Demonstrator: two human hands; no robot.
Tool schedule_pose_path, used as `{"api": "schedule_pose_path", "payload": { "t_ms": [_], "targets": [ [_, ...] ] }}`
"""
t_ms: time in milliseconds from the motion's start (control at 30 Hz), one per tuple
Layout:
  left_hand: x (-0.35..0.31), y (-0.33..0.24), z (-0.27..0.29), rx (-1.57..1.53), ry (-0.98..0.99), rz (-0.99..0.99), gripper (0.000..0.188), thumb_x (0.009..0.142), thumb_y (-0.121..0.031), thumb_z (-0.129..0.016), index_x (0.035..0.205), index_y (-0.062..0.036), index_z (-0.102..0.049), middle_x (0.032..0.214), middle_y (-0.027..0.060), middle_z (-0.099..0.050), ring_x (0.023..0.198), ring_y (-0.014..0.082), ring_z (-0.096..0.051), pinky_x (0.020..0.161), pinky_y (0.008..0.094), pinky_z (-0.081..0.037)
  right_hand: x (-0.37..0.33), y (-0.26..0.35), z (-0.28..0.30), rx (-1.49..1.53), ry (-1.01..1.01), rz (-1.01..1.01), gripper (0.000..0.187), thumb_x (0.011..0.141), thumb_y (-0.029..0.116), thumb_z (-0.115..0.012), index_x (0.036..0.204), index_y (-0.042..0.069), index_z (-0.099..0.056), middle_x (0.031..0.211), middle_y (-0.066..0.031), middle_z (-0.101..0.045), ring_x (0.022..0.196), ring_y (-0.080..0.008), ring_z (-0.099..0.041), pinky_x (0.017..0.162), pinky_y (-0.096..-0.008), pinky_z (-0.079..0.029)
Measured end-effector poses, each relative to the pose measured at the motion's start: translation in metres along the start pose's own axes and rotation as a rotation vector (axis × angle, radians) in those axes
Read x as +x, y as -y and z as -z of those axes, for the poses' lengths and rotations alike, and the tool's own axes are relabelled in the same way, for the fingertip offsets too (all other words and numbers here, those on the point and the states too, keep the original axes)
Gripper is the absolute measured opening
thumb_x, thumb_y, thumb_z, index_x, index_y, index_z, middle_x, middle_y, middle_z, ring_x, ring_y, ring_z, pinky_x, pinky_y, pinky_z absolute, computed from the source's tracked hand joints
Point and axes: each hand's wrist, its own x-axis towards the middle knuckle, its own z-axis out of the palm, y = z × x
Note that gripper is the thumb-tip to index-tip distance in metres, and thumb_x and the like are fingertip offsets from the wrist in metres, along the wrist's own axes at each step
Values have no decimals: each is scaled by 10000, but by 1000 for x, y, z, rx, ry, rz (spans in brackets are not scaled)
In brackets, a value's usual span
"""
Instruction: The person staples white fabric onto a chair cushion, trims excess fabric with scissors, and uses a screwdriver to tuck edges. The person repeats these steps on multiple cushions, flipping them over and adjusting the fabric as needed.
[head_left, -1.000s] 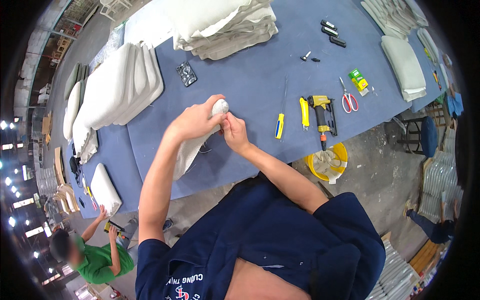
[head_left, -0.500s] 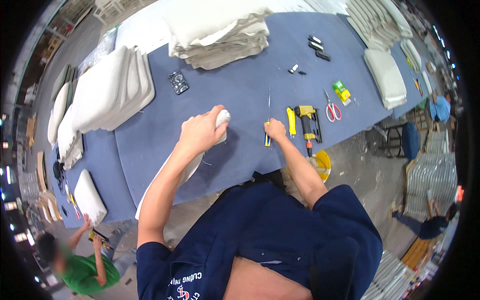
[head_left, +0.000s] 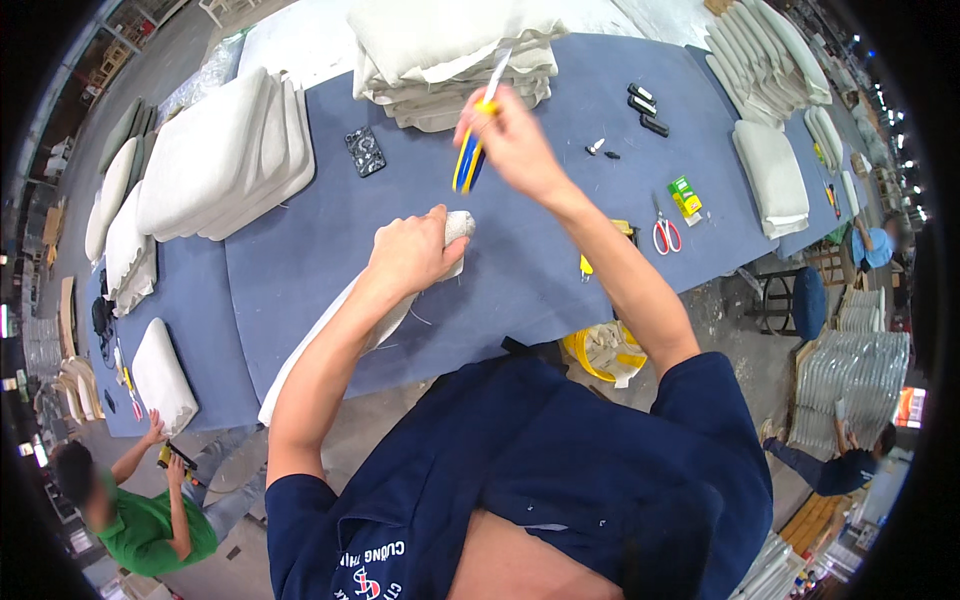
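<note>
My left hand [head_left: 405, 255] is closed around the end of a pale fabric-covered padded panel [head_left: 461, 224], which stands on edge along my forearm. Raised above the table, my right hand [head_left: 518, 145] grips a screwdriver [head_left: 468, 165] by its blue and yellow handle. Its shaft points away from me, blurred by motion, towards the large stack of pale padded pieces [head_left: 455, 35]. My right forearm hides most of the nail gun [head_left: 625, 227] and the yellow utility knife [head_left: 587, 268].
Red-handled scissors [head_left: 666, 237], a green and yellow box [head_left: 685, 200] and a patterned phone [head_left: 365, 152] lie on the blue table [head_left: 330, 260]. More padded stacks [head_left: 225, 160] stand left. Below the edge sits a yellow bucket [head_left: 578, 350]. A co-worker in green [head_left: 150, 530] handles another panel.
My right hand has lifted the screwdriver off the table and swung it up, forward and to the left. The left hand keeps its hold on the panel.
</note>
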Motion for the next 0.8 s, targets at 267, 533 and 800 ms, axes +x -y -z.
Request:
{"api": "schedule_pose_path", "payload": {
  "t_ms": [267, 533, 800],
  "targets": [
    [8, 7, 5, 18, 35, 13, 484, 975, -460, -640, 1212, -38, -648, 854, 226, -752, 818, 439, -738, 750, 551, -581, -41, 30, -8, -251, 130, -63, 241, 1085, 230, -613, 1207, 55, -503, 951, -106, -723, 752, -143, -687, 612, -299, -530],
    [16, 6, 11, 10, 62, -1, 479, 965, -469, -638, 1095, -9, -663, 910, 223, -760, 860, 422, -749, 765, 531, -592, -70, 26, -24, -323, 40, 98, 199, 1085, 143, -584, 1224, 89, -452, 1110, -154, -715, 754, -168, -716, 611, -233, -558],
    [20, 13, 8, 27, 28, 23, 491, 966, -488, -627, 1097, -15, -649, 897, 217, -757, 851, 432, -744, 754, 547, -587, -75, 20, -22, -338, 68, 66, 217, 1066, 152, -622, 1202, 62, -479, 1012, -138, -741, 678, -149, -677, 579, -281, -542]
  ]
}}
